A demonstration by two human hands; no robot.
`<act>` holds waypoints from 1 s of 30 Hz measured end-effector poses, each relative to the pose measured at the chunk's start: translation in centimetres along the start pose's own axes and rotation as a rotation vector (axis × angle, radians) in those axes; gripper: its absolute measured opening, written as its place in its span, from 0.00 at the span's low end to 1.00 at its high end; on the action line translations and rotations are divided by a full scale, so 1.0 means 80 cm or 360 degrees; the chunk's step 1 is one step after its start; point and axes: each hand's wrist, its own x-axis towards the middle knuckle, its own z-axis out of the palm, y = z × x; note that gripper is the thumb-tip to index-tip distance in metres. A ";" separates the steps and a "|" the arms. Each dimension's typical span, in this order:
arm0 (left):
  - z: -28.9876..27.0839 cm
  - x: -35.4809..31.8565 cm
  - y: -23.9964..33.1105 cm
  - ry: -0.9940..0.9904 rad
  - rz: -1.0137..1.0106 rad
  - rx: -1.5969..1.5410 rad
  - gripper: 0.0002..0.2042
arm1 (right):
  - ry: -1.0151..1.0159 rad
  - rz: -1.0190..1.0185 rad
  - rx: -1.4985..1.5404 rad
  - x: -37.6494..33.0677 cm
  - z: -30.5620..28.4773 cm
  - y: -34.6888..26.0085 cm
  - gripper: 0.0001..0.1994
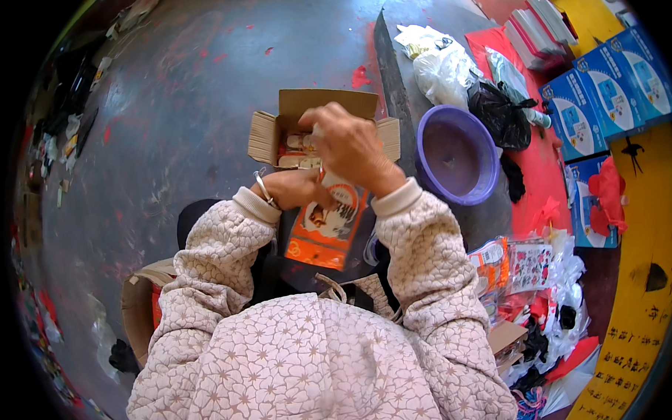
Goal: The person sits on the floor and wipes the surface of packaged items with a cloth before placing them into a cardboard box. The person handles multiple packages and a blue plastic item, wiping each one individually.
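In front of me stands an open cardboard box (262, 136) with its flaps folded out. Several small packed pieces (300, 141) in beige and red lie inside it. My left hand (296, 188) is closed on the upper part of an orange and white printed packet (316, 235), which hangs down toward my lap. Just above, my right hand (346, 145) is raised over the box's near side, its fingers curled together. Something small and pale seems to show at its fingertips, too blurred to name. The packet's top edge is partly hidden by my hands.
A purple basin (424, 157) holding murky liquid stands to the right. Beyond it are white plastic bags (441, 73), a black bag (498, 116) and blue boxes (606, 90). More orange packets (489, 263) lie at near right; another cardboard box (136, 314) is at near left.
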 end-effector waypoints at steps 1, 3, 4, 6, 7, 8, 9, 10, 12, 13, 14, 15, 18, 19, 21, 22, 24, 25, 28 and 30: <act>0.005 -0.004 0.007 -0.0044 -0.0098 0.0298 0.18 | 0.0132 0.0124 -0.0079 0.001 0.002 0.023 0.12; 0.004 -0.004 -0.005 -0.0063 0.0081 0.0131 0.22 | 0.0265 0.0520 -0.0449 0.001 -0.011 0.079 0.13; 0.009 -0.012 0.002 0.0034 0.0249 -0.0060 0.23 | 0.0321 0.0726 -0.0373 -0.001 -0.024 0.101 0.12; -0.010 -0.005 -0.025 0.0253 0.0351 -0.0570 0.25 | 0.0509 0.0994 0.0238 -0.004 -0.052 0.116 0.11; -0.015 -0.001 -0.021 0.0260 0.0393 -0.0759 0.25 | 0.0619 0.1053 0.0770 -0.007 -0.068 0.114 0.10; -0.018 0.002 -0.016 0.0268 0.0435 -0.0949 0.24 | 0.0712 0.1093 0.1308 -0.007 -0.077 0.111 0.09; -0.017 0.005 -0.012 0.0262 0.0478 -0.1140 0.23 | 0.0738 0.1053 0.1622 -0.011 -0.081 0.110 0.10; -0.015 0.008 -0.008 0.0370 0.0404 -0.1268 0.21 | 0.0753 0.1006 0.1938 -0.016 -0.083 0.111 0.11; -0.020 0.015 -0.017 0.0365 0.0415 -0.1311 0.19 | 0.0743 0.0947 0.2422 -0.019 -0.084 0.104 0.15; -0.022 0.017 -0.020 0.0366 0.0417 -0.1332 0.18 | 0.0652 0.0821 0.2613 -0.020 -0.080 0.103 0.14; -0.023 0.018 -0.022 0.0398 0.0401 -0.1319 0.18 | 0.0552 0.0692 0.2799 -0.022 -0.075 0.104 0.14; -0.022 0.022 -0.018 0.0325 0.0436 -0.1346 0.18 | 0.0458 0.0558 0.2979 -0.023 -0.072 0.103 0.14; -0.013 0.019 -0.010 0.0151 0.0501 -0.1445 0.20 | 0.0159 0.0728 0.2828 -0.007 -0.063 0.052 0.15; -0.013 0.016 -0.013 0.0162 0.0518 -0.1420 0.21 | 0.0050 0.0838 0.2713 -0.004 -0.060 0.043 0.15; -0.013 0.014 -0.018 0.0168 0.0553 -0.1367 0.22 | 0.0019 0.0847 0.1719 -0.005 -0.042 0.054 0.14; -0.014 0.011 -0.017 0.0172 0.0522 -0.1282 0.23 | 0.0060 0.0826 0.1352 -0.006 -0.036 0.054 0.13; -0.017 0.010 -0.022 0.0115 0.0598 -0.1264 0.23 | 0.0188 0.0754 0.0981 -0.005 -0.031 0.048 0.10; -0.017 0.010 -0.023 0.0086 0.0638 -0.1256 0.22 | 0.0263 0.0712 0.1031 -0.005 -0.029 0.048 0.10; -0.010 0.008 -0.012 0.0031 0.0610 -0.1529 0.21 | 0.0383 0.0594 0.1298 -0.002 -0.026 0.042 0.09; -0.008 0.018 -0.018 0.0157 0.0577 -0.1396 0.20 | 0.0309 0.0520 0.1635 -0.001 -0.030 0.035 0.09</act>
